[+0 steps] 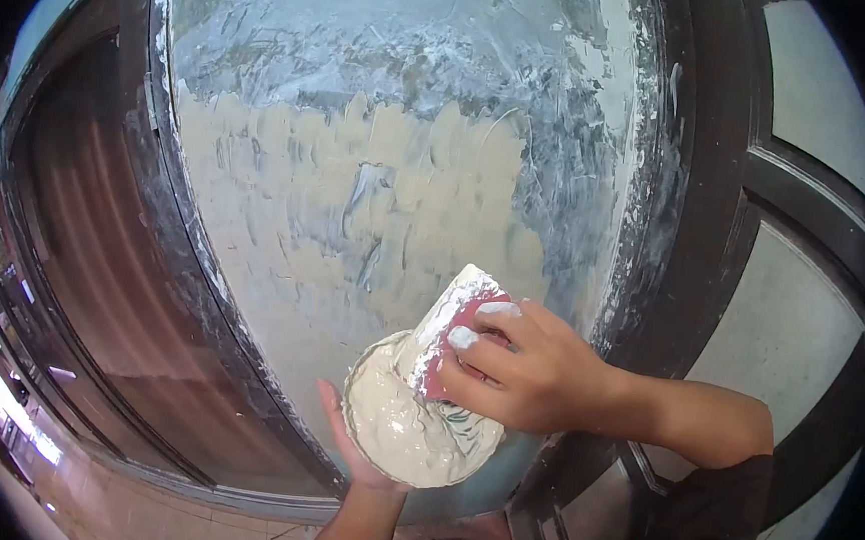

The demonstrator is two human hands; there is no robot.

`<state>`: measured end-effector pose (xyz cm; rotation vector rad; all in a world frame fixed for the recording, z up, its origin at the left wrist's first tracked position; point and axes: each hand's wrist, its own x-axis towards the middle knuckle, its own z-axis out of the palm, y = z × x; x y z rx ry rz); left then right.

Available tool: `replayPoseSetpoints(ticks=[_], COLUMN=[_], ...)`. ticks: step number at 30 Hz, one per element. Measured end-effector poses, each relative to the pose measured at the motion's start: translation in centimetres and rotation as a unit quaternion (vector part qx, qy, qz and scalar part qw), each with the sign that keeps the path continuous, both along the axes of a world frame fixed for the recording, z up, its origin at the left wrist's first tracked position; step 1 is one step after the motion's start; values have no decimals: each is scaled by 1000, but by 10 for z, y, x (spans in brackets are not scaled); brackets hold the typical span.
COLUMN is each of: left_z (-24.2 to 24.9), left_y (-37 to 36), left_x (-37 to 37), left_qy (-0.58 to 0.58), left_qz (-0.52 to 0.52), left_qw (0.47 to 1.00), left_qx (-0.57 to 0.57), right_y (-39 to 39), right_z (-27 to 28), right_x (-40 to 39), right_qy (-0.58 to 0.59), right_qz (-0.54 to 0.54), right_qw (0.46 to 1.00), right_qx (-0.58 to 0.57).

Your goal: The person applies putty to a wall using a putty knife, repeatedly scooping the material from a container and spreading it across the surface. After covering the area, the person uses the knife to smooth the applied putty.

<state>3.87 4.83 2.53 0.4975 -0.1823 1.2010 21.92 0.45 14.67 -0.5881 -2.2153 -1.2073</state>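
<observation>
Right hand [530, 377] gripping the stiff red scraper [453, 337] by its clean back edge, dipped in thick, wet, slippery paste, left hand [355, 445] cupped wide under the full, likely heavy bowl [411, 434], low before the smeared panel [378, 186].

cream putty [406, 434], pink scraper [452, 347], dk-brown frame [702, 219]

- No writing, label, brand, number or sign can be read anywhere around the putty-smeared panel [380, 166].
- The bowl [422, 420] of putty and the pink scraper [453, 337] below that panel bear no legible marks either.
</observation>
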Motion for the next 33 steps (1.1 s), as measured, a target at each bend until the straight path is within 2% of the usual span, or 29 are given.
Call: replayPoseSetpoints(ticks=[3,6,10,12,14,16,18,22,24,26,27,28,30,31,33], left_z=[-2,-3,-4,-7,-6,-7,-8,-15,-14,-19,-15,-16,-20,-17,-20], left_y=[-2,-2,-1,1,1,4,7,16,13,15,13,14,16,17,17], left_x=[-1,-1,0,1,1,2,3,4,-2,-4,-4,-5,-10,-10,-12], left_qy=[18,-24,8,-30,-12,73,80,81,48,3,37,36,-33,38,23], left_qz=[-5,-44,-47,-90,-91,-29,-45,-57,-68,-105,-62,-63,-123,-45,-55], left_qw=[1000,998,999,995,996,997,995,994,995,994,996,996,992,997,997], left_qx=[-4,21,15,19,9,-25,-33,-55,-58,-22,-42,-41,11,-57,-47], right_y=[0,1,-1,-2,-1,3,4,18,26,37,42,47,56,60,68], right_z=[-1,-3,-6,-5,-1,9,29,73,87,91,89,85,80,79,77], right_x=[-4,-6,-8,-7,-4,5,20,52,75,97,105,110,118,120,122], right_qy=[9,20,37,53,68,99,103,282,319,321,322,322,329,328,342], right_qz=[-1,-1,-14,-15,-16,-33,-63,-80,-113,-131,-147,-147,-159,-158,-141], right_qw=[1000,1000,999,998,998,994,993,956,939,935,930,930,924,925,920], right_qx=[5,4,-3,-7,-10,11,-5,-22,-57,-78,-100,-98,-111,-111,-132])
